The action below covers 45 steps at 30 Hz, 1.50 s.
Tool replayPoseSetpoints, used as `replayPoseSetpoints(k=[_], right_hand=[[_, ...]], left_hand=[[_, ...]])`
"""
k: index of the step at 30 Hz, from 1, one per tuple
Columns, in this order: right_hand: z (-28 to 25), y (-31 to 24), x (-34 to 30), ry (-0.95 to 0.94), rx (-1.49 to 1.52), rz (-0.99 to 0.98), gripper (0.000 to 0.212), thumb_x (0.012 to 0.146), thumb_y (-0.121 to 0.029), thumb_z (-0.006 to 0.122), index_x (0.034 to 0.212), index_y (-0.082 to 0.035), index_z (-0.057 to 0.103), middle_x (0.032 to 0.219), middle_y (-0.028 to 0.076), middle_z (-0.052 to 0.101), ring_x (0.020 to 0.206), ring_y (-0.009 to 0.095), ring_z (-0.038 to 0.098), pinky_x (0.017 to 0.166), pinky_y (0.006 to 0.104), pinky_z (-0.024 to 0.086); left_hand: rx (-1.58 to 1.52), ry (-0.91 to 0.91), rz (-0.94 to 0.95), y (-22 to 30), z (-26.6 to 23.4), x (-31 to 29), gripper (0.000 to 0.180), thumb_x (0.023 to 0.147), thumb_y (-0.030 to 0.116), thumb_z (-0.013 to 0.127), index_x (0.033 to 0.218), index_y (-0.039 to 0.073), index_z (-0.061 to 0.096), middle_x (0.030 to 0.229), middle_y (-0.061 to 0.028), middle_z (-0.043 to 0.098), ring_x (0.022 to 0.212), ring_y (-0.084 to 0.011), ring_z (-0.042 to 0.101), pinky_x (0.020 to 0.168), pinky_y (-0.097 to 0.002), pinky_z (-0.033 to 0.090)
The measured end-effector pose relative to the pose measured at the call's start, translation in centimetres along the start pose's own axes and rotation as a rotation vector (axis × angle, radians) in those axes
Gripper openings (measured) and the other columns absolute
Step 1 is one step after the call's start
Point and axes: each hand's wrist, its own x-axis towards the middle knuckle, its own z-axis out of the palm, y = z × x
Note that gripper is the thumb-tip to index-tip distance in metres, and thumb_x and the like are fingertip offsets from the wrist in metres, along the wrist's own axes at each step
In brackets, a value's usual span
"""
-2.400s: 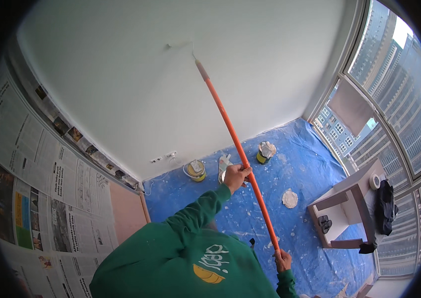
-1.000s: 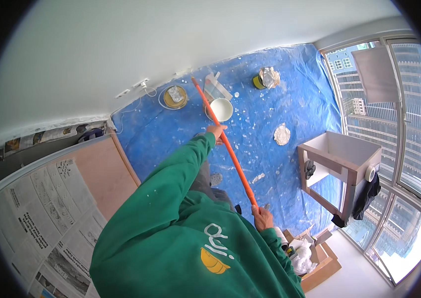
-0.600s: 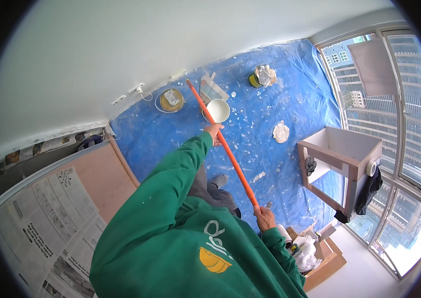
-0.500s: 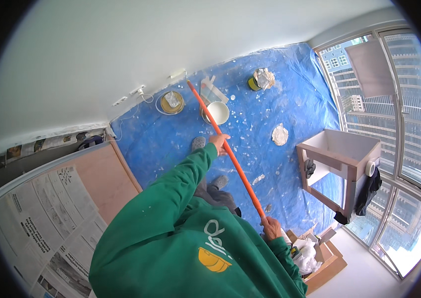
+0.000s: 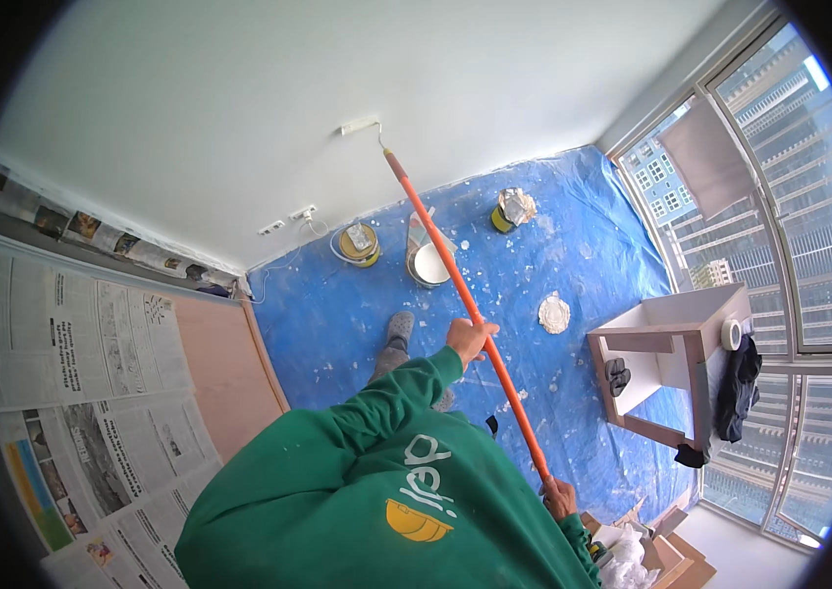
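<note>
Both of my hands grip one long orange extension pole (image 5: pixel 512 402) that slants from lower right to upper left. My left hand (image 5: pixel 472 341) is wrapped round its middle. Lower down, my right hand (image 5: pixel 560 499) closes round the near end. At the far tip a paint roller (image 5: pixel 360 126) with a pale sleeve lies against the pale wall (image 5: pixel 239 108), above the floor line. Beneath the pole stands a white-filled paint bucket (image 5: pixel 429 265), partly crossed by it, with a clear tray-like piece (image 5: pixel 419 228) behind.
Blue sheeting (image 5: pixel 337 324) covers the floor. Near the wall sit a lidded bucket (image 5: pixel 361 245), wall sockets (image 5: pixel 302 213) with a plugged cord, and a foil-topped can (image 5: pixel 513 210). A wooden cabinet frame (image 5: pixel 671 339) stands right by the windows. Newspaper-covered board (image 5: pixel 92 353) lies left; a cardboard box (image 5: pixel 676 562) is lower right.
The roller has moved up the wall, away from the floor edge. My hands have shifted with the pole, and the view has tilted up. Both hands keep hold of it.
</note>
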Motion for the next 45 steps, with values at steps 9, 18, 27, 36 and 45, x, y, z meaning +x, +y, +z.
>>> replayPoseSetpoints(k=[9,18,27,36,45], right_hand=[[0.1,5.0,2.3,-0.017,0.229,-0.214,0.052,0.092,-0.046,0.048,0.066,-0.003,0.057,0.049,-0.003,0.042,0.039,0.007,0.036,0.037,0.0242,0.025],[2.2,0.5,5.6,0.023,0.327,-0.467,0.051,0.093,-0.044,0.047,0.066,-0.002,0.058,0.049,-0.003,0.044,0.043,0.006,0.040,0.042,0.0237,0.028],[5.6,-8.9,9.7,-0.004,0.366,-0.631,0.054,0.093,-0.048,0.046,0.067,-0.001,0.057,0.049,-0.003,0.044,0.043,0.006,0.040,0.041,0.0233,0.029],[4.7,-24.2,9.6,-0.015,0.364,-0.835,0.051,0.093,-0.045,0.045,0.071,-0.001,0.059,0.056,0.001,0.050,0.051,0.009,0.047,0.048,0.0260,0.038],[4.3,-41.8,3.4,0.134,0.199,-1.062,0.062,0.094,-0.052,0.038,0.069,0.001,0.058,0.055,0.012,0.054,0.054,0.022,0.056,0.055,0.0360,0.044]], left_hand=[[0.046,0.068,0.452,2.2,3.4,-7.2,0.035,0.072,0.029,0.071,0.077,-0.005,0.063,0.063,-0.0078,0.059,0.049,-0.0140,0.055,0.042,-0.0278,0.047],[0.204,0.155,0.850,8.4,2.9,-9.2,0.033,0.076,0.028,0.069,0.071,-0.004,0.064,0.056,-0.0061,0.059,0.049,-0.0119,0.054,0.047,-0.0266,0.044],[0.055,0.069,0.868,16.5,-0.6,-16.0,0.030,0.082,0.019,0.063,0.100,-0.005,0.063,0.087,-0.0094,0.067,0.081,-0.0162,0.067,0.062,-0.0231,0.047],[0.195,0.077,0.443,6.3,-14.2,-11.2,0.035,0.083,0.028,0.067,0.095,-0.005,0.063,0.089,-0.0120,0.068,0.075,-0.0170,0.068,0.053,-0.0233,0.048],[0.167,0.173,0.291,2.5,-18.9,-12.7,0.028,0.086,0.021,0.061,0.098,-0.005,0.062,0.088,-0.0164,0.069,0.077,-0.0237,0.069,0.057,-0.0274,0.051]])
